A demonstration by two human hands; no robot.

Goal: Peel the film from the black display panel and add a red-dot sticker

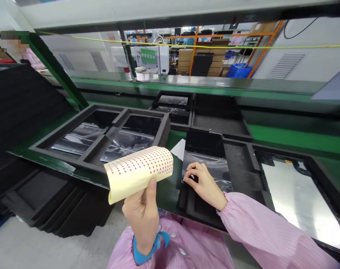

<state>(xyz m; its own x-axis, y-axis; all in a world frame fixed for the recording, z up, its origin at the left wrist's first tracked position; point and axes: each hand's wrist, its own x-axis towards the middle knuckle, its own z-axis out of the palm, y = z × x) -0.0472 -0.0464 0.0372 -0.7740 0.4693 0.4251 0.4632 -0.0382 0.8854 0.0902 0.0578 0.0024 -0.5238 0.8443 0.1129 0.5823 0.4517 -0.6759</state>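
My left hand (144, 209) grips a pale yellow sticker sheet (139, 172) dotted with rows of small red stickers, the thumb on top and the sheet bowed. Over the left edge of a dark glossy screen panel (207, 149), my right hand (203, 183) is closed with thumb and forefinger pinched together. Whether a sticker sits between those fingertips is too small to see. That panel lies partly across a black foam tray (238, 160). Just left of it is a white paper piece (178, 150).
Left of centre, a foam tray (93, 144) holds two glossy panels. Another tray (172, 108) with panels stands farther back beside a dark bin (218, 116). A silver-backed panel (295, 194) lies at right. Black foam trays are stacked at far left (21, 108) and below the bench.
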